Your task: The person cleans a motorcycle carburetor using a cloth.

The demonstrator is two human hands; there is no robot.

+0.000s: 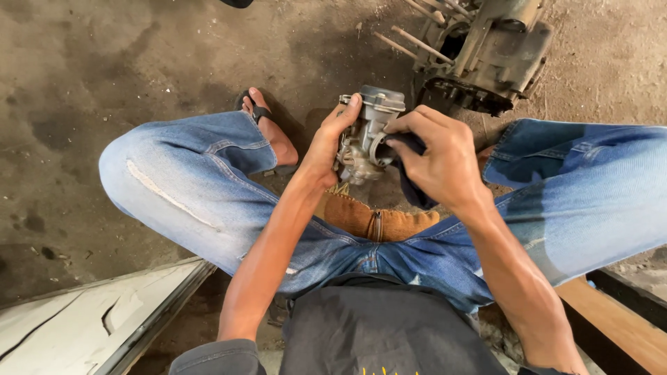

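Metal carburettor (366, 135) — grey cast body with a flat cap on top, held above the floor between the knees, just past centre toward 12 o'clock.

Left hand (326, 142) — grasping the carburettor from its 9 o'clock side, fingertips up at the cap.

Right hand (438, 156) — closed on a dark cloth (415, 191), pressing it against the carburettor's 3 o'clock side; the cloth hangs below the palm.

Engine block (486, 55) — grimy metal with studs sticking out, on the floor at 1 o'clock, apart from the hands.

Tan leather pouch (379, 222) — zipped, contents not visible, lying between the thighs at 6 o'clock of the carburettor.

Blue jeans (201, 187) — knees spread to 9 and 3 o'clock. A sandalled foot (267, 125) sits at 10 o'clock of the carburettor.

White board (83, 312) — cracked, at 8 o'clock. Wooden plank (618, 323) at 4 o'clock. Concrete floor (90, 69), stained dark.
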